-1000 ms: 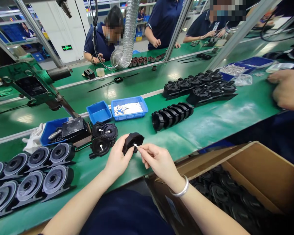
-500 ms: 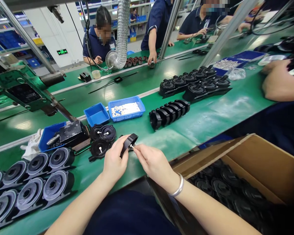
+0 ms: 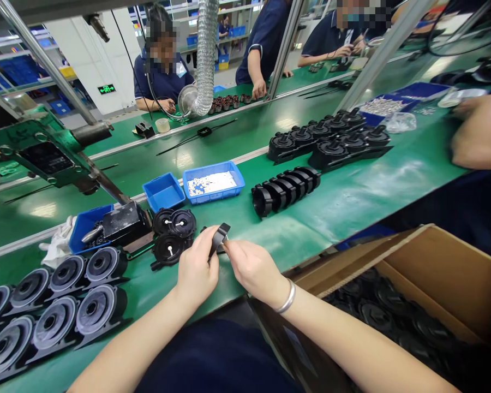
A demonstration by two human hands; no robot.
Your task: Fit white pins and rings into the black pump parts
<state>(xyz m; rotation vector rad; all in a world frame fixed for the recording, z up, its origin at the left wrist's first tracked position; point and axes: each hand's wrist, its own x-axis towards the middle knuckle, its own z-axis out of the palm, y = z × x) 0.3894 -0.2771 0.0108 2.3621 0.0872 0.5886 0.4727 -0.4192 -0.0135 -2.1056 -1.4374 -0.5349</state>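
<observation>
My left hand [image 3: 197, 275] is closed around a round black plastic housing [image 3: 220, 238], tilted on edge above the bench. The fingertips of my right hand [image 3: 254, 273] are pinched at its open side, on a small white pin [image 3: 226, 238] of which only a sliver shows. My fingers hide most of the pin and the housing's inside. Just left of my left hand lie black round housings [image 3: 169, 248] with white pins standing in them. Beyond them, a blue tray [image 3: 240, 192] holds many small white pieces, beside an empty blue bin [image 3: 163, 192].
Black housings with grey rings [image 3: 94, 308] fill the bench's left side, near a green press [image 3: 45, 153]. A row of black rings [image 3: 284, 191] and black assemblies [image 3: 347, 144] stand to the right. A cardboard box [image 3: 445, 284] of black parts is at lower right. Co-workers sit around.
My right fingertips have moved in closer to the black housing, and less of the white pin shows. My left hand still holds the housing. The view has shifted slightly.
</observation>
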